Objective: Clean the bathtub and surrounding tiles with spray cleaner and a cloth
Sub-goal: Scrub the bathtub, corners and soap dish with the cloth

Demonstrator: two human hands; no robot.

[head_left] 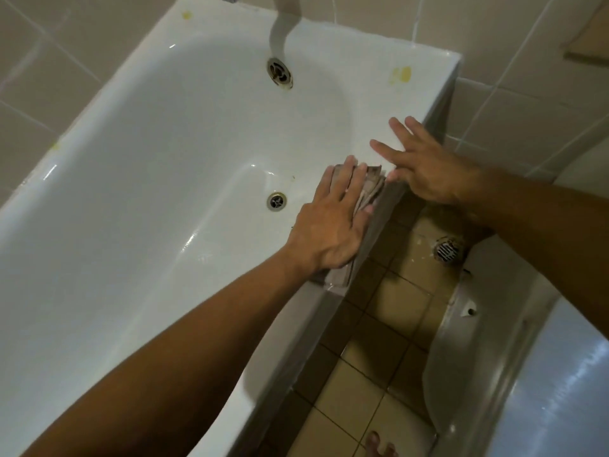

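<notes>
Lengthwise along tub rim (375,103) lies cloth (369,189), L hand (333,222) flat on it, R hand (425,166) open

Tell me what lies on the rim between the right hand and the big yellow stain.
Nothing: in the head view, the white rim runs bare from the right hand to the yellow stain.

Home bathroom: bathtub (138,153), wall tiles (514,61)

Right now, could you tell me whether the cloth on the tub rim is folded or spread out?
Folded: the cloth shows stacked layered edges beneath the flat left hand.
</notes>
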